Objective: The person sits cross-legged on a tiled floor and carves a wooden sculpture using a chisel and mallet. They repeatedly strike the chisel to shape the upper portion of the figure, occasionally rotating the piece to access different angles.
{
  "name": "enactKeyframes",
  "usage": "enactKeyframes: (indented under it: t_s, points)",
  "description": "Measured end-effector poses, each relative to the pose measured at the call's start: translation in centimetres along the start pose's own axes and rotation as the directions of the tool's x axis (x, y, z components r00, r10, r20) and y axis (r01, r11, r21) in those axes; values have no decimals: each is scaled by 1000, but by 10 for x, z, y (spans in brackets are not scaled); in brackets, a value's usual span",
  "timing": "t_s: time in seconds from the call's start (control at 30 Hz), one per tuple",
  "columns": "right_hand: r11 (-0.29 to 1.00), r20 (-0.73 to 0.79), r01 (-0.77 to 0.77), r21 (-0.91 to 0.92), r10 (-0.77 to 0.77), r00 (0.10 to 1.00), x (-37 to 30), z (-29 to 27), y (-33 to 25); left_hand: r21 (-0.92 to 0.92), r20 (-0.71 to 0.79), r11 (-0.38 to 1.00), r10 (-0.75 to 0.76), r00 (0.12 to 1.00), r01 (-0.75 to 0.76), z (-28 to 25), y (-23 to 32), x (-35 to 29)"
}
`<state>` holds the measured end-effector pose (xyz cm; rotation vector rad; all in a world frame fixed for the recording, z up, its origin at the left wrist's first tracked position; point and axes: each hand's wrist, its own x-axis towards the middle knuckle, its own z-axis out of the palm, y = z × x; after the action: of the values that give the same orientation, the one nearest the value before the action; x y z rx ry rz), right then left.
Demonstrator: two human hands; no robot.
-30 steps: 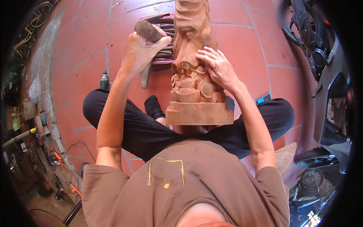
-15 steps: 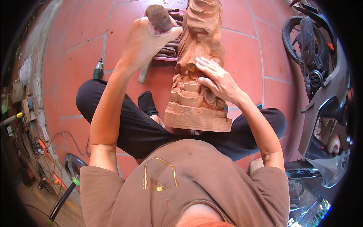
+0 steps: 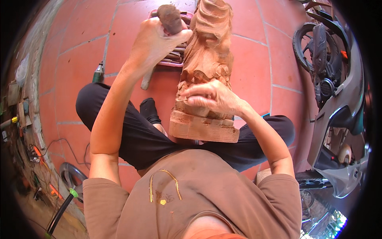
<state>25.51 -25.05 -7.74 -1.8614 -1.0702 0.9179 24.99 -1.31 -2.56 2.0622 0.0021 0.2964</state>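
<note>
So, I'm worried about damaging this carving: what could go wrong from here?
The left hand holds a thick brown tool beside the carved wooden statue; a slip might dent it. The right hand is over the statue's lower part, so a stray swing might catch it. The pink tray sits close by and could be bumped.

Passage lies open over the tiles (image 3: 251, 67) right of the carving (image 3: 207, 59); left, the pink tray (image 3: 171, 63) obstructs.

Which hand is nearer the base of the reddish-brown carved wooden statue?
The right hand, over the statue near its base; the left hand is farther off, closed around a rough brown cylindrical tool.
</note>
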Motion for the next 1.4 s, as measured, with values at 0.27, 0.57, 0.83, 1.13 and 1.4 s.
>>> enactKeyframes:
  t_s: [0.27,0.57,0.83,1.13,1.4]
  points:
    - [801,-244,-38,-598,-137,960,18,-5,38,-44,8,996,81,997,-80,5,-3,2]
    - [721,-414,-16,-693,-380,827,13,1,26,-219,38,976,13,999,-4,6,-9,7]
    - [961,-468,210,-178,-271,841,2,1,18,-366,63,926,-74,995,92,13,-4,12]
    - [969,-679,-177,173,248,691,8,-88,82,-358,73,925,-110,991,129,25,6,15]
    - [852,-675,-375,-366,35,737,34,-82,135,-368,126,924,-59,990,102,36,-3,23]
